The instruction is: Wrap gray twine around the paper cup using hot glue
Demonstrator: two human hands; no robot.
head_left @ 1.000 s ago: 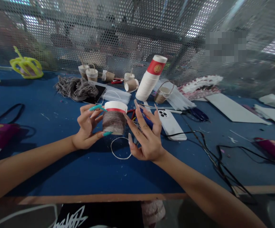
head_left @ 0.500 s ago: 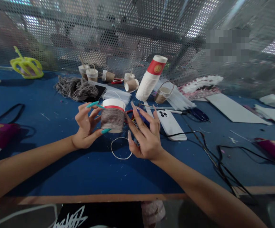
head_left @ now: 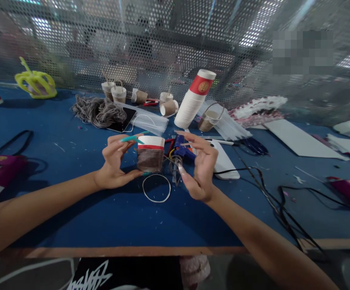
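Note:
My left hand (head_left: 114, 161) grips a paper cup (head_left: 150, 155) between its long teal nails and thumb, just above the table. Grey-brown cord is wound round the cup's lower part, and a red and white band shows above it. To the right, my right hand (head_left: 200, 165) is open, fingers curved and thumb spread apart. A small loose coil of cord (head_left: 175, 164) lies between the cup and my right thumb; whether the thumb touches it I cannot tell. Behind that hand is a blue glue gun (head_left: 179, 146), partly hidden. A thin white ring (head_left: 156, 201) lies below the cup.
A leaning stack of paper cups (head_left: 189, 104) stands behind, near several small cord-wrapped cups (head_left: 119, 94). Grey yarn (head_left: 99, 112) lies at back left. A white phone (head_left: 226, 163) and black cables (head_left: 262, 187) are to the right. Purple devices (head_left: 4, 173) lie at both sides.
The cup has shifted slightly right and down and has turned in my left hand. My right hand has moved right, away from the cup, its fingers curling and thumb spreading. The cord coil now shows.

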